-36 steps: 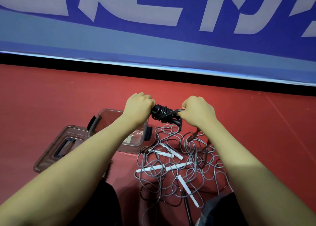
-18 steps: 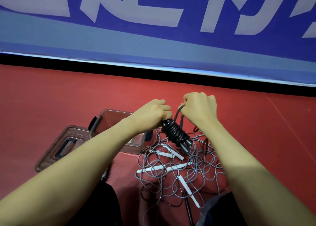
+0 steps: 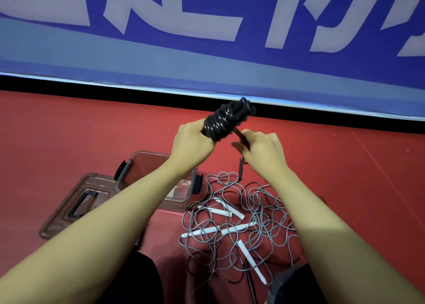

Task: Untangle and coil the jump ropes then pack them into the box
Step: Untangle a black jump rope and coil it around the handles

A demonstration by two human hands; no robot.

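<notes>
Nearest, the tangled grey ropes lie loose on the red floor, awaiting their turn, just right of the open box. Farther out, the left hand has its grip closed round the coiled black rope, steadying it aloft, while the right hand pinches its tail end, likely to secure the bundle.

Box left of ropes

Black coiled rope raised; grey tangle beside open box.
</notes>
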